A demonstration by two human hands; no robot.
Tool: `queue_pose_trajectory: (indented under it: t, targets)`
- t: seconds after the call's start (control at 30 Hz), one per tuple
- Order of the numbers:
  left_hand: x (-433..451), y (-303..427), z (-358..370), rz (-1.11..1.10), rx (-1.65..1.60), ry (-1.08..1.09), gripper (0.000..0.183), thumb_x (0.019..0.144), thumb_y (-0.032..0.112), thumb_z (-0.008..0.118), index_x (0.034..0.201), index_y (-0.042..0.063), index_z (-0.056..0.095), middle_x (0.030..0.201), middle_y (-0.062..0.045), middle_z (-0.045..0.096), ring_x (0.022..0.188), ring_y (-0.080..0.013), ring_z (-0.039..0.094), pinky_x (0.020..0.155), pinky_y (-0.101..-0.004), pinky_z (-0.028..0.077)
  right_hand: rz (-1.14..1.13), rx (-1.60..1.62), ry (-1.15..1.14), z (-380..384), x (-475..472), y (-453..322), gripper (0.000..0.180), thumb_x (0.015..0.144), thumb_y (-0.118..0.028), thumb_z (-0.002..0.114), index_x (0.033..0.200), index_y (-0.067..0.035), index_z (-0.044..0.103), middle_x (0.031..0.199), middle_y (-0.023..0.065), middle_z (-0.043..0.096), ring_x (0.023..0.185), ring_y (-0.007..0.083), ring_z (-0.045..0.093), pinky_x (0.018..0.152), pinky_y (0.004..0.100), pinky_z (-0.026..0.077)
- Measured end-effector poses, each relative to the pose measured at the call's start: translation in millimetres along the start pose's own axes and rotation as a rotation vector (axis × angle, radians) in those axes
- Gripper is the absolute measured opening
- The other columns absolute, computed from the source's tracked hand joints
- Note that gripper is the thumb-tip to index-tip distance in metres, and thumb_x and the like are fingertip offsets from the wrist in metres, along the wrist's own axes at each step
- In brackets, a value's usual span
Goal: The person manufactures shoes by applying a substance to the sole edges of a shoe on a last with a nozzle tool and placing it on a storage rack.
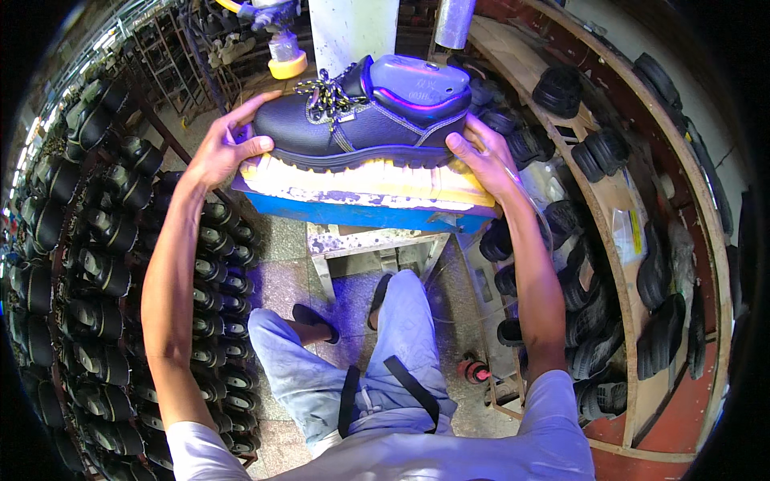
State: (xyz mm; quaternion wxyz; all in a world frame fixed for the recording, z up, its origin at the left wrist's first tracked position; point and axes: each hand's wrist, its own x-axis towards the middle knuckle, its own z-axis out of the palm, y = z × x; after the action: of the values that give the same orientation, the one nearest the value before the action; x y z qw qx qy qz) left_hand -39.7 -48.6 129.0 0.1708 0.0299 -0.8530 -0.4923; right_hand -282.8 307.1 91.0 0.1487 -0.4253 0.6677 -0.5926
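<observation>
Both of my hands grip a black leather lace-up shoe [289,126] with a thick lugged rubber sole [361,157]. My left hand [231,144] holds it at the toe, thumb along the sole edge. At the heel, my right hand [481,153] clasps it with the thumb toward me. A blue plastic shoe last [415,78] bearing writing fills the shoe's opening. Yellow-and-black laces [329,96] are tied in a bow. Just under the sole is a yellow pad [373,183] on a blue base [337,210]; whether the sole touches it, I cannot tell.
A metal fitting with a yellow end [287,63] hangs behind the toe, and a metal cylinder [455,24] at upper right. Racks of black shoe uppers on lasts [102,270] stand left. Black soles [592,324] lie along wooden shelving [625,361] on the right. A red-capped bottle [475,371] is low down.
</observation>
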Motion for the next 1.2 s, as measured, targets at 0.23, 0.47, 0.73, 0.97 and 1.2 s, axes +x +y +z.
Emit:
queue_pose_trajectory:
  t: [0.23, 0.47, 0.73, 0.97, 1.2]
  targets:
    - [0, 3, -8, -0.146, 0.177, -0.046, 0.09, 0.079, 0.015, 0.087, 0.159, 0.009, 0.044, 0.139, -0.002, 0.064, 0.114, -0.0107, 0.061, 0.096, -0.0252, 0.049, -0.02, -0.026, 0.022, 0, -2, 9, 0.068, 0.095, -0.037, 0.078, 0.147, 0.0, 0.054, 0.143, 0.0184, 0.063, 0.133, 0.0243, 0.058, 0.117, 0.039, 0.041]
    - [2, -13, -16, 0.005, 0.016, -0.066, 0.092, 0.076, 0.002, 0.086, 0.158, 0.016, 0.048, 0.083, 0.008, 0.051, 0.069, -0.0046, 0.042, 0.065, -0.0212, 0.038, 0.003, 0.01, 0.015, 6, 0, 3, 0.067, 0.095, -0.037, 0.077, 0.147, 0.0, 0.055, 0.143, 0.0182, 0.062, 0.132, 0.0243, 0.058, 0.115, 0.0385, 0.042]
    - [-1, 2, -4, 0.035, -0.081, -0.08, 0.085, 0.081, -0.008, 0.077, 0.158, 0.013, 0.046, 0.123, -0.003, 0.069, 0.087, -0.0067, 0.061, 0.082, -0.025, 0.055, 0.006, -0.117, 0.095, 2, -5, 11, 0.071, 0.099, -0.043, 0.071, 0.151, -0.001, 0.05, 0.14, 0.0178, 0.065, 0.125, 0.0233, 0.063, 0.11, 0.0369, 0.046]
    - [-60, 25, 41, 0.075, 0.133, 0.125, 0.076, 0.089, -0.002, 0.075, 0.158, 0.002, 0.043, 0.144, -0.01, 0.061, 0.118, -0.014, 0.062, 0.103, -0.0314, 0.051, -0.215, 0.127, 0.589, 18, -98, 9, 0.048, 0.106, -0.022, 0.038, 0.14, 0.005, 0.059, 0.085, 0.0007, 0.054, 0.075, 0.0114, 0.05, 0.077, 0.0261, 0.043]
    - [-128, 33, 162, 0.652, 0.621, 0.644, 0.049, 0.087, 0.014, 0.079, 0.132, 0.001, 0.064, 0.129, -0.021, 0.065, 0.104, -0.0281, 0.068, 0.088, -0.0373, 0.057, -0.361, -0.05, 0.325, 71, -161, -56, 0.03, 0.091, -0.01, 0.056, 0.111, 0.004, 0.073, 0.077, -0.0001, 0.056, 0.066, 0.0072, 0.048, 0.06, 0.0229, 0.036]
